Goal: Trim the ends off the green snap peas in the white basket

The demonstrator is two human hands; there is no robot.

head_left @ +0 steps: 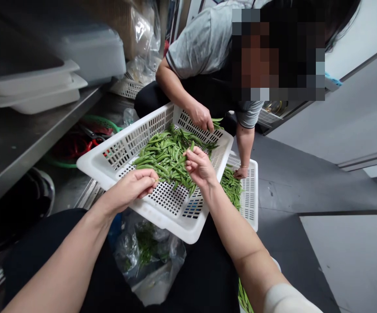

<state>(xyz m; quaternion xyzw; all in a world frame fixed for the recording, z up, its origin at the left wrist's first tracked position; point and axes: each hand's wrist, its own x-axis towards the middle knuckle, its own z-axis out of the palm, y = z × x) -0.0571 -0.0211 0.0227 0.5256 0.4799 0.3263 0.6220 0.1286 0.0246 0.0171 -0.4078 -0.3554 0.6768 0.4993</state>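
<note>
Over the white basket (188,236), the right hand (201,168) pinches one pod (192,146); the left hand (142,183) closes, contents unclear; a pod heap (167,150) remains inside.

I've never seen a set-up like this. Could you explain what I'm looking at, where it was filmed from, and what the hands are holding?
There is no machine here, just a person's bare hands. The single picture comes from a camera worn on that person's head, looking forward and down, so both forearms reach in from the bottom.

The right hand pinches a green pea pod. The left hand has its fingertips pinched together; anything between them is too small to make out.

Below both hands, a pile of pea pods lies in a slotted white plastic basket. Across it, a co-worker's hand holds a few more pods, while their other hand reaches into a second white basket, also with pods.
</note>
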